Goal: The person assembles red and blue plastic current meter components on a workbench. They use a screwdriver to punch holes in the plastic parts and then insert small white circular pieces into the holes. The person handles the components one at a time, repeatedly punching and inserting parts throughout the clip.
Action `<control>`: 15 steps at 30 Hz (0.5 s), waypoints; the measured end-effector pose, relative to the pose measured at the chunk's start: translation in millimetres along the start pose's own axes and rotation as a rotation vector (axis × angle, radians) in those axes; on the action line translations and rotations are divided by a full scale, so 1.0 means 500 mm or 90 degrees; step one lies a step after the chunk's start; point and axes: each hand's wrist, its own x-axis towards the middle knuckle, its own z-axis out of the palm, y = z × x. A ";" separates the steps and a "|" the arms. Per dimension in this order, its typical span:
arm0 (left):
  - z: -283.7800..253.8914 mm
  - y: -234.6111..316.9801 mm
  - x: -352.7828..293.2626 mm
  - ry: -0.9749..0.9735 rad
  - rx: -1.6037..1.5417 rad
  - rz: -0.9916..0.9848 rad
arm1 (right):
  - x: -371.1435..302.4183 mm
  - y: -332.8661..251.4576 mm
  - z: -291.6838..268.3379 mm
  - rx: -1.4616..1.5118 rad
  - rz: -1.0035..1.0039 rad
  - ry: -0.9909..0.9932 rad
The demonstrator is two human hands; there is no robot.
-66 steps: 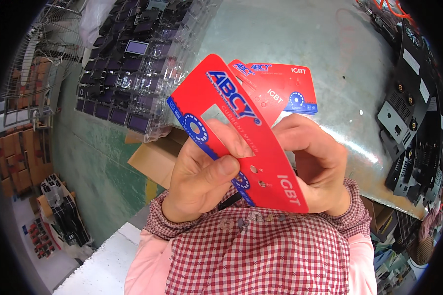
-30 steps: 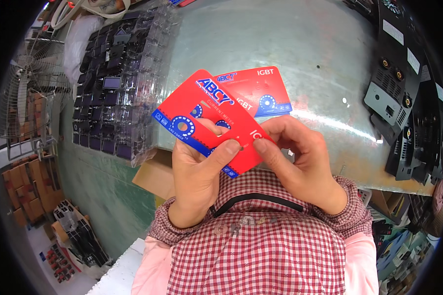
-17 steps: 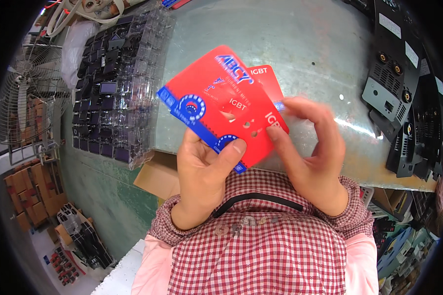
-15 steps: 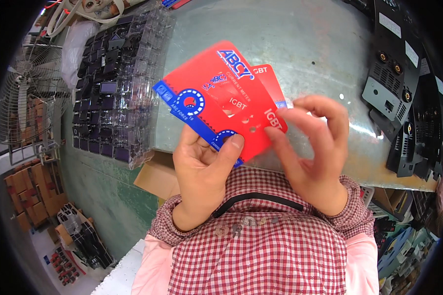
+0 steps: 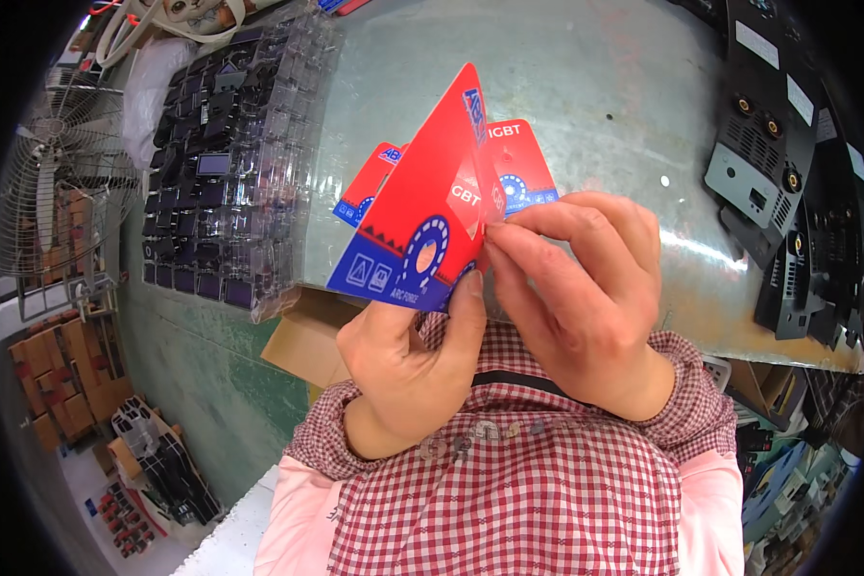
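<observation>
A red and blue printed faceplate sticker [image 5: 422,192] is held up over the near edge of the table, tilted and bent so that its right part turns away. My left hand [image 5: 408,360] grips its lower blue edge, thumb on the front. The thumb and fingertips of my right hand [image 5: 586,288] are pinched together at the sticker's right edge; whether they have hold of its backing or the edge itself I cannot tell. Behind it, partly hidden, similar red and blue stickers [image 5: 520,158] lie on the metal tabletop [image 5: 595,86].
Clear plastic trays [image 5: 211,206] with dark display parts stand on the table at left. Black panels [image 5: 754,134] with brass-coloured fittings lie along the right side. Beyond the left edge is a wire-caged fan [image 5: 53,163]. Below the near edge sits an open cardboard box [image 5: 307,341].
The sticker has swung from nearly facing me to a steep, bent angle. My right hand has moved left and closed at its edge. More of the stickers behind now show.
</observation>
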 end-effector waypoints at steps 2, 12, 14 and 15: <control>0.001 0.004 -0.001 0.007 -0.042 -0.042 | 0.001 0.000 0.002 0.005 0.004 0.006; -0.011 0.020 0.032 -0.054 -0.356 -0.272 | -0.005 0.024 -0.019 0.229 0.149 0.000; -0.017 0.014 0.036 -0.056 -0.407 -0.302 | -0.017 0.043 -0.038 0.287 0.229 0.000; -0.018 0.011 0.037 -0.049 -0.428 -0.322 | -0.022 0.056 -0.048 0.224 0.254 -0.007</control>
